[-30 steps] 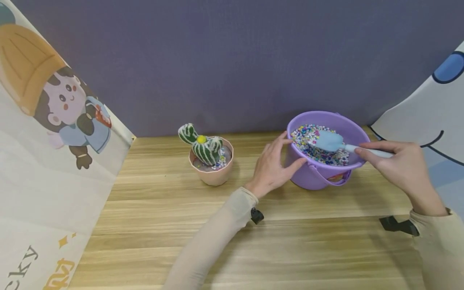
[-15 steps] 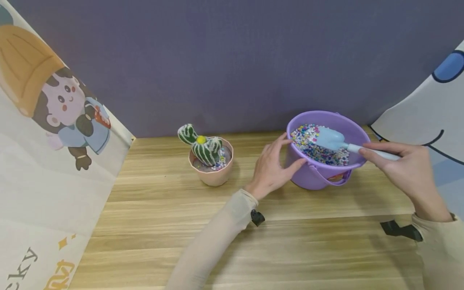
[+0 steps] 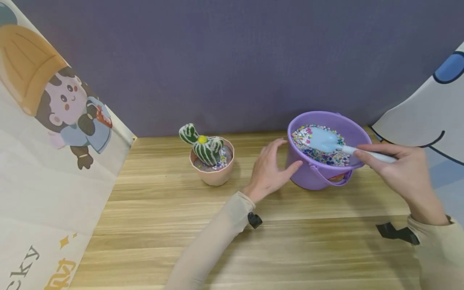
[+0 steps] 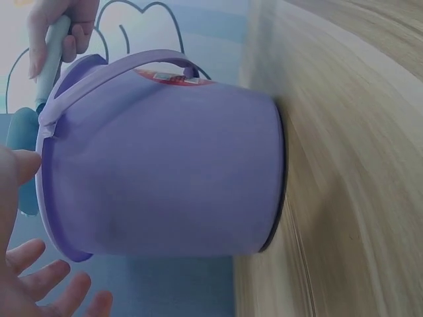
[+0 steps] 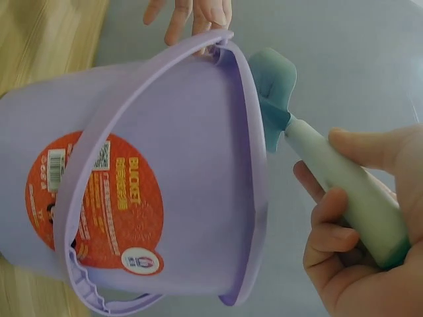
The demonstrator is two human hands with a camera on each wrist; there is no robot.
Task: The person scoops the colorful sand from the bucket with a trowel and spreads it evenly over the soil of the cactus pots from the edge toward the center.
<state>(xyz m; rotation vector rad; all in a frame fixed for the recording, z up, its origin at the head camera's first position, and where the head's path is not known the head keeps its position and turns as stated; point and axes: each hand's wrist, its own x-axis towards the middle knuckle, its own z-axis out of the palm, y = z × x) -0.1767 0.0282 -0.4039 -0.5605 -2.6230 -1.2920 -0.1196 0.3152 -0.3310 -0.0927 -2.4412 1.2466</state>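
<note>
A purple bucket (image 3: pixel 308 177) stands on the table, holding a bed of small multicoloured beads (image 3: pixel 301 139). My right hand (image 3: pixel 409 169) grips the white handle of a light blue hand trowel (image 3: pixel 322 140), whose blade lies over the beads in the head view. Both wrist views show the blade (image 5: pixel 272 79) above the bucket's rim. What the blade carries is hard to make out. My left hand (image 3: pixel 266 173) is spread just left of the bucket, thumb and fingertips close beside its rim and holding nothing.
Left of the bucket stands a pink pot (image 3: pixel 214 178) with a striped green cactus (image 3: pixel 206 154), a yellow flower and some beads on its surface. A dark wall (image 3: pixel 232 68) rises behind the table. Printed cloths hang at both sides, and the bucket's handle (image 3: pixel 337 183) hangs at its front.
My left hand has come off the bucket's rim, slightly to the left. The trowel, still in my right hand, moved slightly right, then back left over the beads.
</note>
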